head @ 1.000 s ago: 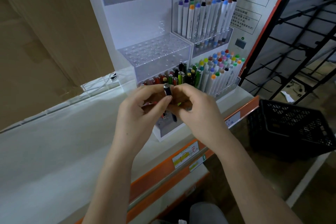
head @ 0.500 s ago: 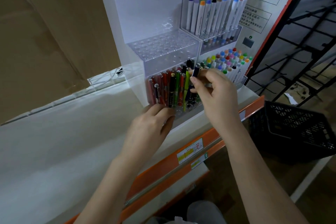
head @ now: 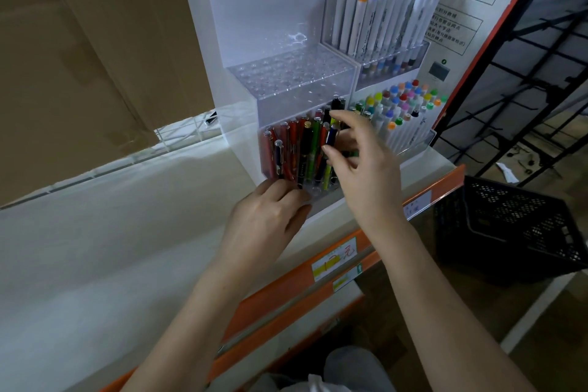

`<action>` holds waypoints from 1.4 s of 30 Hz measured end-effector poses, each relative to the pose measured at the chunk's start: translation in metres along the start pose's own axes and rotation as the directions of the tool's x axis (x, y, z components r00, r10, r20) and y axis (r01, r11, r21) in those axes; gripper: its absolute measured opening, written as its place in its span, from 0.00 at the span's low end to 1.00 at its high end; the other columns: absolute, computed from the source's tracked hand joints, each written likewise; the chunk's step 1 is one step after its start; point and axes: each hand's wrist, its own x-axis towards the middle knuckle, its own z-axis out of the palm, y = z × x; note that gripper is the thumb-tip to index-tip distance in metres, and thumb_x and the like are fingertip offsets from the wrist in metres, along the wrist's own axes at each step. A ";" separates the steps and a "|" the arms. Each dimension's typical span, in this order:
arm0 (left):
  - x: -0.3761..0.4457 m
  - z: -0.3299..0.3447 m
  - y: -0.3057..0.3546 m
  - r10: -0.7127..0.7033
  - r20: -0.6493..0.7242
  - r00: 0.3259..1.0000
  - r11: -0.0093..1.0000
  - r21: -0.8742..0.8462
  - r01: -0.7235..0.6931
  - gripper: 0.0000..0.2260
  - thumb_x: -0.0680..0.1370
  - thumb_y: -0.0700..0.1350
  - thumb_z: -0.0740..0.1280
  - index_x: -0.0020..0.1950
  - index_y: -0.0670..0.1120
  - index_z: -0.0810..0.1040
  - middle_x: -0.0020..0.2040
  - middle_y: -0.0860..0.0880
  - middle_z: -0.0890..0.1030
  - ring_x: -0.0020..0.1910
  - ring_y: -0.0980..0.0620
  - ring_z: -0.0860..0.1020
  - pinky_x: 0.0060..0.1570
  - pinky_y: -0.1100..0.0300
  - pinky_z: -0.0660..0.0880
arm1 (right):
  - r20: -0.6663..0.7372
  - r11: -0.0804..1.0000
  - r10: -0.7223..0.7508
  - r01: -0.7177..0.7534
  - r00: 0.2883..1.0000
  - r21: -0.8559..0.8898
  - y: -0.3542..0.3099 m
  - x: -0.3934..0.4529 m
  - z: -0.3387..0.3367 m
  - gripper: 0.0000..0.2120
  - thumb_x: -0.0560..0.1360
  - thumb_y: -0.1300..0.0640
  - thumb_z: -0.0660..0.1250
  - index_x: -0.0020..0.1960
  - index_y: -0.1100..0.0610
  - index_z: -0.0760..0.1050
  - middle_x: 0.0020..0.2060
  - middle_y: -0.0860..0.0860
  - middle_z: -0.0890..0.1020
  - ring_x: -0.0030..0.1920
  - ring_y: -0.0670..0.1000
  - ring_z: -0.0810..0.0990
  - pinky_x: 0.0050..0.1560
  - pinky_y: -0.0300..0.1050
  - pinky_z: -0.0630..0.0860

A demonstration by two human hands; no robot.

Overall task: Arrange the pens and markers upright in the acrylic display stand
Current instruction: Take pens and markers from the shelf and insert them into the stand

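Observation:
A clear acrylic display stand (head: pixel 286 73) rises on the white shelf, its upper left tier of holes bare. Red, green, black and yellow pens (head: pixel 296 149) stand upright in the lower left tier. White markers with coloured caps (head: pixel 381 19) fill the upper right tier, and more markers (head: pixel 404 111) fill the lower right. My right hand (head: pixel 362 165) pinches a dark blue pen (head: pixel 331 135) between thumb and fingers among the lower left pens. My left hand (head: pixel 270 219) rests with straight fingers against the front of the stand's base.
A large cardboard box (head: pixel 79 57) leans at the left behind the shelf. The white shelf (head: pixel 95 248) has an orange front edge with price labels (head: pixel 334 259). A black plastic crate (head: pixel 515 226) sits on the floor at the right, beside a black wire rack (head: pixel 541 57).
One second ago both hands held the dark pen together in front of the stand. The right hand carried it to the lower left tier; the left hand dropped onto the stand's base.

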 end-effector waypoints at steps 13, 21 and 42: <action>-0.001 -0.001 -0.002 0.026 -0.021 0.999 1.000 0.012 -0.026 0.11 0.77 0.48 0.61 0.45 0.46 0.82 0.42 0.50 0.81 0.42 0.49 0.78 0.36 0.59 0.76 | -0.004 0.991 -0.082 0.081 0.997 -0.105 0.001 0.002 0.007 0.13 0.72 0.64 0.71 0.56 0.61 0.78 0.46 0.55 0.82 0.37 0.49 0.81 0.39 0.35 0.76; -0.002 0.000 -0.001 0.005 -0.010 1.000 1.000 0.015 -0.005 0.12 0.76 0.48 0.61 0.45 0.46 0.82 0.42 0.50 0.80 0.43 0.50 0.79 0.36 0.60 0.75 | 0.014 0.996 0.000 0.001 1.000 -0.090 -0.003 0.005 0.004 0.12 0.72 0.63 0.71 0.55 0.61 0.78 0.44 0.54 0.83 0.35 0.50 0.81 0.37 0.39 0.78; -0.001 -0.003 -0.001 0.002 -0.022 1.000 1.000 -0.008 -0.002 0.12 0.76 0.48 0.60 0.44 0.47 0.82 0.41 0.50 0.80 0.41 0.50 0.79 0.33 0.60 0.76 | 0.019 0.986 -0.054 0.056 0.998 -0.160 -0.006 -0.001 -0.005 0.15 0.73 0.63 0.70 0.58 0.61 0.76 0.46 0.56 0.81 0.42 0.51 0.82 0.42 0.38 0.77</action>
